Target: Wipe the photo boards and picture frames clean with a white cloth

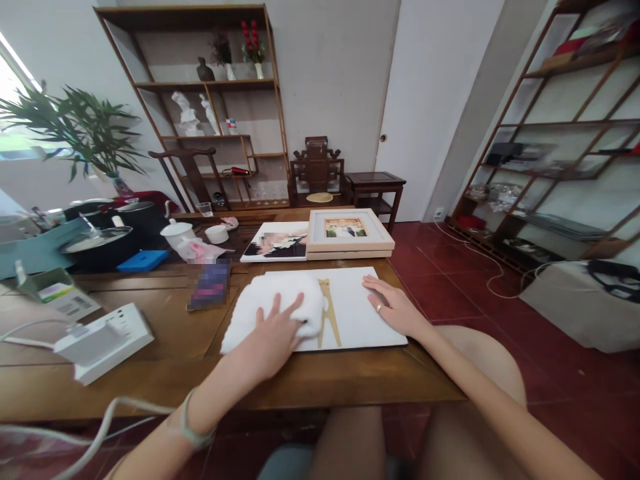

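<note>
A white board (360, 320) lies on the wooden table close to its front edge. On its left part rests a folded, soft white cloth (305, 290), thick and rounded at the corners. My left hand (277, 333) presses down on this cloth with spread fingers, gripping nothing. A gold, two-legged flat shape (327, 313) shows on the board just right of the cloth; part of it may be covered. My right hand (393, 303) lies flat on the board's right side, fingers stretched out, with a ring on one finger.
Behind the board are a light wooden picture frame (350, 233) and a photo print (275, 243). To the left stand a power strip (113, 343) with cables, a small green box (63, 293), a dark blurred packet (210, 283), a white teapot (177, 232) and a black pot (100, 247).
</note>
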`<state>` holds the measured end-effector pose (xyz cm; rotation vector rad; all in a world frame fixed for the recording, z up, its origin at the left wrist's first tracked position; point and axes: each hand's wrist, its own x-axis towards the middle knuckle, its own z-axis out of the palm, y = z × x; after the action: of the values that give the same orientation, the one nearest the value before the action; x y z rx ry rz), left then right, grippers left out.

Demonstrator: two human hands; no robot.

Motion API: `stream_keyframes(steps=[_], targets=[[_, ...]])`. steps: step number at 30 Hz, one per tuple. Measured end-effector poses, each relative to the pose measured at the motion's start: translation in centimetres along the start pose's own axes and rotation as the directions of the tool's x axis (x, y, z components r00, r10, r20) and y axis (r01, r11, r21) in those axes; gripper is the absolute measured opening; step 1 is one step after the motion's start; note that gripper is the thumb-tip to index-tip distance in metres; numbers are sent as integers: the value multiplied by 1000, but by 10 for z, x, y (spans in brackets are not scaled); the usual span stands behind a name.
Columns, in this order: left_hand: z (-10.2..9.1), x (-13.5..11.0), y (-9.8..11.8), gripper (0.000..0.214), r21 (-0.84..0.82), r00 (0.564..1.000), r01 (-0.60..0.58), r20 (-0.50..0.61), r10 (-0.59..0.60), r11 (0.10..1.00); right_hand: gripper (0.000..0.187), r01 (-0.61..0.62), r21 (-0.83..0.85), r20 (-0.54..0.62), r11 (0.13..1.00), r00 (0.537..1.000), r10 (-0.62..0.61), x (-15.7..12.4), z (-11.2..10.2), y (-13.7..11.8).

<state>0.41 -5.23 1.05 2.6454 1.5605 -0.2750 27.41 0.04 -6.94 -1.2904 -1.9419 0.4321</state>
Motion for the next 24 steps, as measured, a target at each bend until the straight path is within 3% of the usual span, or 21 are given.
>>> stream_keyframes(steps=[5,9,13,18,21,24], targets=[[-9,57,-22,40,-92,996,90,-21,-92,992,35,1,-10,-6,1000,1000,-1,0,0,0],[-13,74,-13,44,-215,994,87,-51,-100,973,34,6,-1,-15,1000,1000,-6,0,-1,0],[-6,56,19,36,-85,996,-18,-93,10,996,35,10,-1,-19,1000,1000,-10,0,-1,0],[12,12,61,30,50,997,-35,-63,38,998,35,4,-27,-2,1000,1000,-4,1,-1,1],[17,0,70,32,38,996,-56,-70,59,998,35,5,-27,3,1000,1000,-5,1,-1,1],[11,8,62,32,58,994,-71,-73,75,996,36,6,-31,8,999,1000,-6,0,-1,1]])
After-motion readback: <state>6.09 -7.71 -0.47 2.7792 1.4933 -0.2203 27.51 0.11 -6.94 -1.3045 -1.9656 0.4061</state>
